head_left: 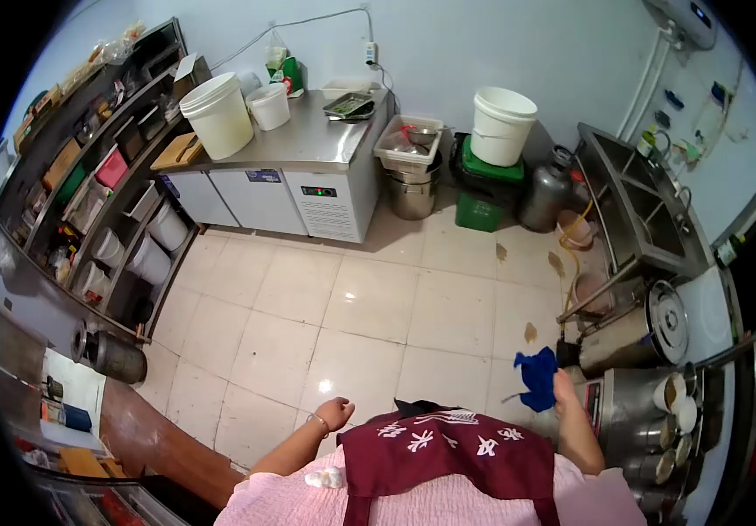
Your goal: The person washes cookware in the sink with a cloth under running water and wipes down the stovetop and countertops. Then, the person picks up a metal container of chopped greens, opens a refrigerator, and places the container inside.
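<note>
My right hand [564,392] is closed on a blue cloth [537,379], which hangs crumpled from the fingers near the metal counter [601,416] on the right. At the front of my body, my left hand [334,412] is held over the tiled floor with its fingers curled in. Nothing shows in it, and a bracelet circles the wrist. I wear a maroon apron [457,456] with white lettering over a pink top.
A steel worktop fridge [325,158] with white buckets stands against the back wall. Shelving [124,167] lines the left. On the right are a steel sink [641,193], a gas cylinder [546,195] and a large lidded pot [628,337]. Tiled floor [351,298] lies between them.
</note>
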### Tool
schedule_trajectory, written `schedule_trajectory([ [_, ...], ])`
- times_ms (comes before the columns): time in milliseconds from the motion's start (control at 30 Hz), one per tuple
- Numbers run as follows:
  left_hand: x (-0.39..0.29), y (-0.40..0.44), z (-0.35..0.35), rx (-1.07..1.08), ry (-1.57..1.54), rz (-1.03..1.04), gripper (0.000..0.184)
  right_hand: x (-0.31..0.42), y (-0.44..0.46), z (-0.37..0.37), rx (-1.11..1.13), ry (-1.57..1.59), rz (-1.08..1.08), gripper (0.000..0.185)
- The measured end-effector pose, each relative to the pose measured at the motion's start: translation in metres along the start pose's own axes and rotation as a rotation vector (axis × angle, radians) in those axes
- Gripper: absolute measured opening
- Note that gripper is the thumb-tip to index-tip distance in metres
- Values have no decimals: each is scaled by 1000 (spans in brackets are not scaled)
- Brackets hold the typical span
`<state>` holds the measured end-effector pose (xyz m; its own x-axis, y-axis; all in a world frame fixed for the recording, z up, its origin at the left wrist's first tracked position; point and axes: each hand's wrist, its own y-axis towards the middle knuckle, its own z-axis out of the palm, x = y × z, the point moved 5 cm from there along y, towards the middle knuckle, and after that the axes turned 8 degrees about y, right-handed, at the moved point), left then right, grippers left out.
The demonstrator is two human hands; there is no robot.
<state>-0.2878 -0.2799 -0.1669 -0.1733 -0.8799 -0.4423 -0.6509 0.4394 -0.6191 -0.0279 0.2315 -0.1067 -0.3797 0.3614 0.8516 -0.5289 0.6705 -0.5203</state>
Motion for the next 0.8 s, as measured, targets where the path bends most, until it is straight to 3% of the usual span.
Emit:
schedule_trajectory([
  [33, 0, 11, -13, -47, 20, 21, 54, 9, 20, 18, 8, -405, -33, 25],
  [67, -1, 19, -25, -67, 15, 16, 53, 13, 35, 31, 15, -412, -37, 25],
  [133, 2, 46, -34, -66, -45, 2, 53, 28, 63, 66, 197, 234, -25, 23],
  [233, 4, 85, -43, -49, -91, -30, 53, 67, 96, 111, 220, 330, 32, 23],
  [267, 5, 103, -46, -20, -63, -12, 53, 79, 118, 121, 211, 204, 11, 23],
  [333, 15, 141, -53, 45, -57, 16, 52, 92, 169, 150, 301, 290, 52, 21],
  [367, 23, 153, -62, -21, -122, -46, 49, 102, 197, 167, 382, 376, 84, 19],
  [433, 26, 163, -92, -123, -148, -116, 46, 124, 242, 210, 315, 450, 110, 16],
  [500, 27, 160, -124, -126, -187, -305, 44, 155, 281, 266, 384, 361, 71, 16],
  [567, 57, 169, -123, -119, -290, -381, 43, 168, 333, 314, 466, 268, 62, 17],
  [700, 48, 149, -157, -212, -382, -541, 43, 219, 386, 425, 507, 159, 52, 20],
  [800, 93, 154, -113, -158, -433, -591, 43, 246, 420, 512, 590, 175, 22, 18],
])
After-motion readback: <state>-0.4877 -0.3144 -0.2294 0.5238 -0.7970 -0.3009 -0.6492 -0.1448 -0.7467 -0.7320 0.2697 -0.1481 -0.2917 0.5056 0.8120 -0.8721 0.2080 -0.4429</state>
